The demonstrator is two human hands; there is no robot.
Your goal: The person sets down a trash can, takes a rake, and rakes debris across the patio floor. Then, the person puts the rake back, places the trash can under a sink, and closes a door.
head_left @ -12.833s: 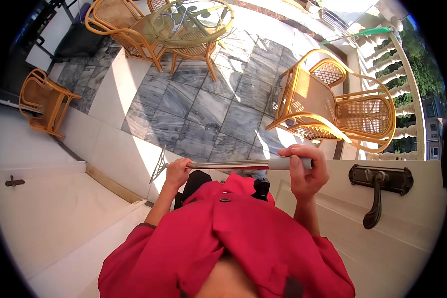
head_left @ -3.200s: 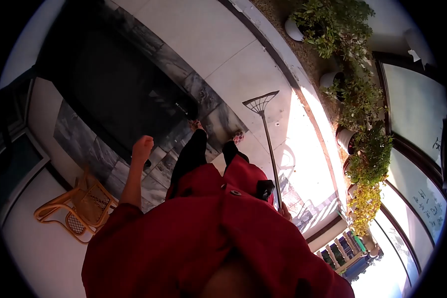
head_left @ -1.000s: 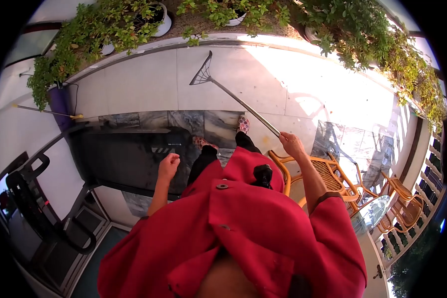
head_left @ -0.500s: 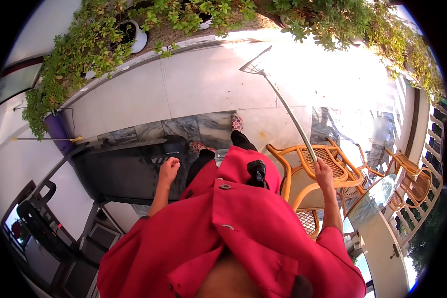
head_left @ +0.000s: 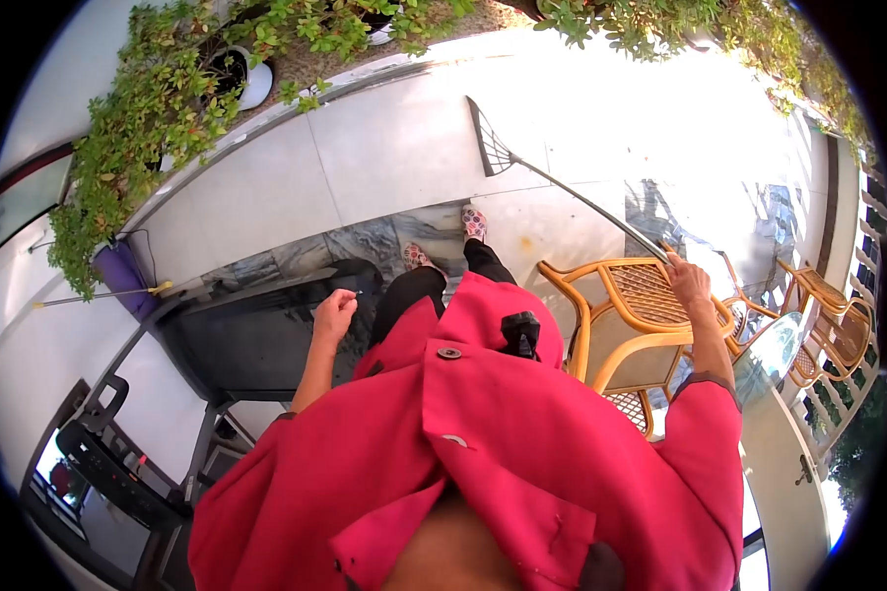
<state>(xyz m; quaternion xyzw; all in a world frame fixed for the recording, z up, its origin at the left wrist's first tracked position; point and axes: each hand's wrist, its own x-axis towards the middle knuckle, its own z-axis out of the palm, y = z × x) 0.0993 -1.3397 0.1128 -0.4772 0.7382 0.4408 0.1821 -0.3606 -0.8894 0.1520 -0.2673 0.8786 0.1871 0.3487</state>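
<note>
Grey leaf rake (head_left: 579, 196), its fan (head_left: 504, 159) toward twelve o'clock, is in the closed right hand (head_left: 690, 281) at three, so work seems begun, though a yellowish spot (head_left: 526, 243) is left on the floor (head_left: 384, 148), and whether the loosely curled left hand (head_left: 336, 314) at nine holds something, I cannot tell.

The fingers (head_left: 673, 264) of the right hand (head_left: 692, 285) hide the near end of the rake (head_left: 505, 158)! At the left hand (head_left: 335, 317), a tiny speck (head_left: 359, 293), too small to name. The red coat (head_left: 562, 433) blocks part of the rattan chair (head_left: 623, 335), the top edge crops the plants (head_left: 168, 89), glare swallows floor (head_left: 581, 113) detail.
</note>
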